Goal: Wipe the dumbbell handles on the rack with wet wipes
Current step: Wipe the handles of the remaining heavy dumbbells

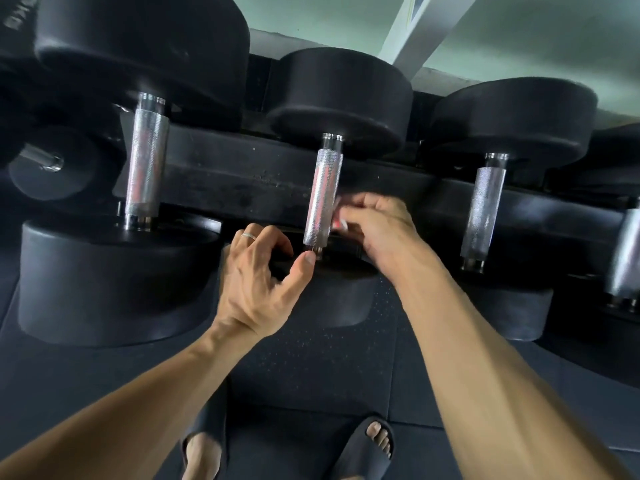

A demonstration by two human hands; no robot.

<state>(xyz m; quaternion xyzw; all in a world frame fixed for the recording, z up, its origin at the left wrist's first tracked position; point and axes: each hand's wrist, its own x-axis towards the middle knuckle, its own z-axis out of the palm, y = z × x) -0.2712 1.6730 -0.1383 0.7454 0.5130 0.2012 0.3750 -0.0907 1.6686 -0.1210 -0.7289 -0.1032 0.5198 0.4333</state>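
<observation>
Middle dumbbell handle [322, 199] on the rack [242, 188], long axis running away from the body and slightly leftward, lower end nearest the hands. Just right of it and touching its side, right hand [377, 230], fingers curled round a small wad of wet wipe [341, 221], nearer the knurled span and likely to rub along that axis. Lower left, left hand [258, 282], fingers loosely curled, empty, thumb tip beside the handle's lower collar.

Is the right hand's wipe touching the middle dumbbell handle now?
Touching. In the head view, the wipe held in the right hand meets the middle dumbbell handle with no gap.
</observation>
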